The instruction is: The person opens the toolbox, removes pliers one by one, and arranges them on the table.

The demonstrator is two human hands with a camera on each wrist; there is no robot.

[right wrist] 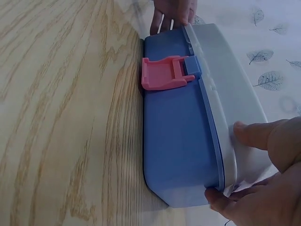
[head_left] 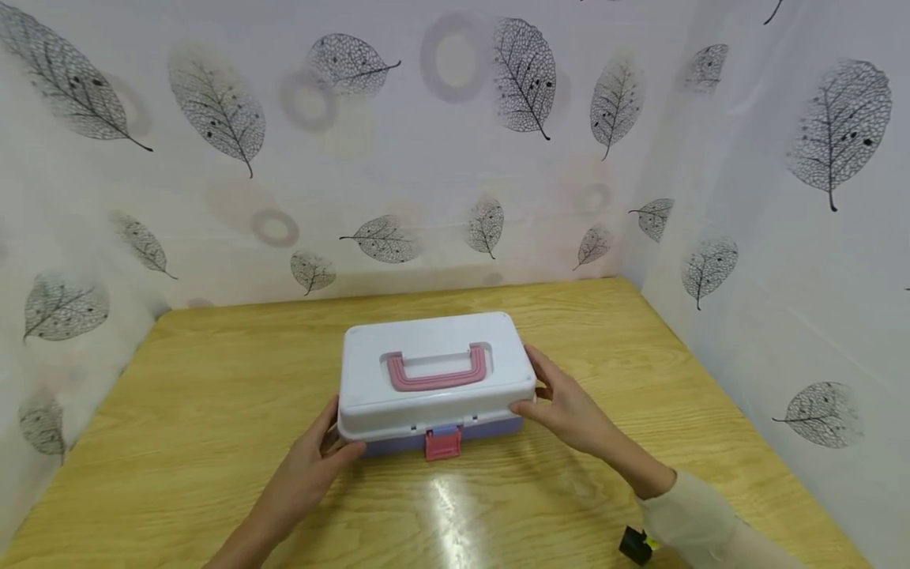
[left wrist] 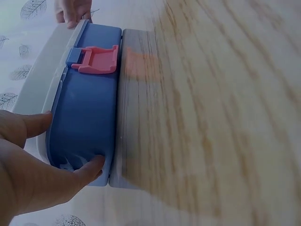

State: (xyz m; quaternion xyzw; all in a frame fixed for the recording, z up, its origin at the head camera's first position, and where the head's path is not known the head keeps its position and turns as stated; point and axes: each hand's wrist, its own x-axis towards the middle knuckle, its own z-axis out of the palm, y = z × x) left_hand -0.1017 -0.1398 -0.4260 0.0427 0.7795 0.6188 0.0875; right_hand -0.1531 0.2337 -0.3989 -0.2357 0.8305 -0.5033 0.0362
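Note:
A storage box [head_left: 434, 348] with a white lid, a pink handle [head_left: 437, 371] and a blue base stands mid-table, lid down. Its pink latch [head_left: 443, 444] faces me. My left hand [head_left: 329, 442] grips the box's left end, thumb on the front corner. My right hand [head_left: 547, 391] grips the right end, thumb at the lid's front corner and fingers round the far side. In the left wrist view my left hand [left wrist: 42, 160] clasps the blue base [left wrist: 84, 113], with the latch [left wrist: 96, 60] beyond. In the right wrist view my right hand [right wrist: 270, 155] pinches the lid [right wrist: 230, 89] over the base [right wrist: 178, 136].
The box stands on a light wooden table [head_left: 213, 379]. White curtains printed with grey leaves [head_left: 526, 75] close in the back and both sides. A small black object [head_left: 635, 544] sits by my right sleeve at the table's front edge.

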